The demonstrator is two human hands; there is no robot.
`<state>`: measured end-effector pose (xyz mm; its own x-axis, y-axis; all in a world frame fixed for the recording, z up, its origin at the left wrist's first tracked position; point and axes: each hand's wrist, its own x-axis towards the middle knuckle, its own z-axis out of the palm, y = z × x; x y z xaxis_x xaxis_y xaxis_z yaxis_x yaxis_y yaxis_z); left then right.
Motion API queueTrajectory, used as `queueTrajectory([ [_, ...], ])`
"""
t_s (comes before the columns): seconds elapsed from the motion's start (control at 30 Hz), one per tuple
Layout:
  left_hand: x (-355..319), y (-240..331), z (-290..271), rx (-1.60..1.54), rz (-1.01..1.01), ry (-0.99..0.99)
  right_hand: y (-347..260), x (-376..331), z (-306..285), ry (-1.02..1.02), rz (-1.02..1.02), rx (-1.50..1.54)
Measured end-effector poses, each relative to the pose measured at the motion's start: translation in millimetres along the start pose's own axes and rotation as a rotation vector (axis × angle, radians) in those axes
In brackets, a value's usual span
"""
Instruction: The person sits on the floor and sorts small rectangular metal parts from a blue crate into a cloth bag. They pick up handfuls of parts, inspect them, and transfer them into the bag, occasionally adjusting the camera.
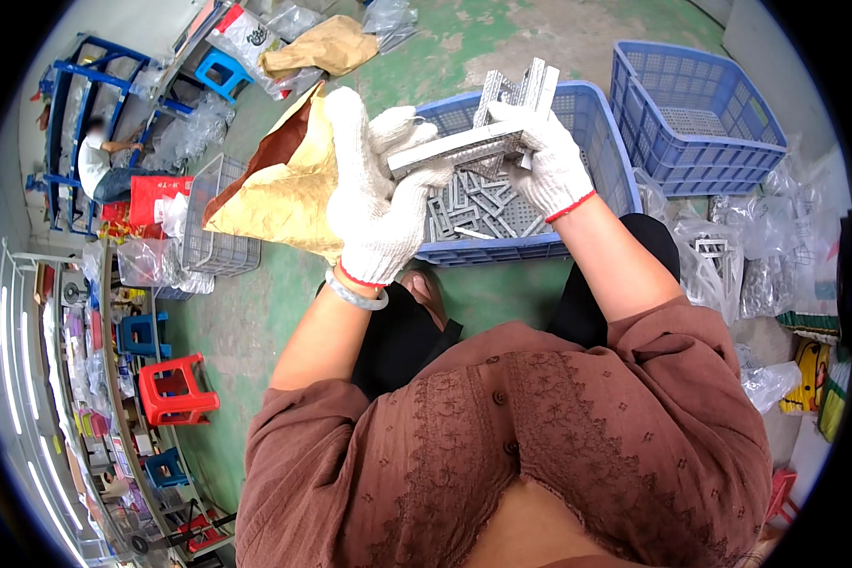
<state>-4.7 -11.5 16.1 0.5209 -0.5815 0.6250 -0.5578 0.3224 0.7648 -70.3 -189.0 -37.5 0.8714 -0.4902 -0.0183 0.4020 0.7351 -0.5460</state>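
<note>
Both my hands wear white knitted gloves with red cuffs. My right hand point(551, 163) is closed round several grey metal bars point(538, 87), held together above the blue basket. One longer grey bar point(459, 145) reaches across to my left hand point(379, 194), whose thumb and fingers close about its near end. A brown paper sack point(289, 194) with a reddish-brown inside gapes open right beside my left hand, partly behind it; whether the glove grips the sack is hidden. Below the hands, the blue plastic basket point(604, 142) contains many loose short grey metal pieces point(478, 204).
Another blue basket point(696, 142) stands at the far right, with clear plastic bags point(762, 256) near it. On the left are a grey crate point(222, 213), a red stool point(175, 390) and loaded shelves. A seated person point(99, 166) is at the far left.
</note>
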Motion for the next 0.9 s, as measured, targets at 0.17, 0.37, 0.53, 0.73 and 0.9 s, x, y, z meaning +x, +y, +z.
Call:
queueTrajectory([
  [0.17, -4.5, -11.3, -6.4, 0.073, 0.046, 0.009, -7.2, -6.2, 7.6, -0.031, -0.037, 0.021],
  [0.37, -3.5, -15.6, -2.8, 0.202, 0.091, 0.034, -7.4, -2.8, 3.0, -0.009, -0.058, 0.035],
  [0.53, 4.1, -9.1, -0.6, 0.123, -0.059, -0.023, 3.4, 7.1, -9.1, -0.063, -0.177, -0.074],
  [0.73, 54.2, 7.1, 26.4, -0.072, -0.381, -0.076, 18.3, 44.7, -18.5, 0.347, -0.056, -0.004],
  [0.9, 74.1, 30.1, 135.3, -0.257, -0.625, -0.426, -0.7, 11.5, -20.9, 0.182, -0.148, 0.048],
])
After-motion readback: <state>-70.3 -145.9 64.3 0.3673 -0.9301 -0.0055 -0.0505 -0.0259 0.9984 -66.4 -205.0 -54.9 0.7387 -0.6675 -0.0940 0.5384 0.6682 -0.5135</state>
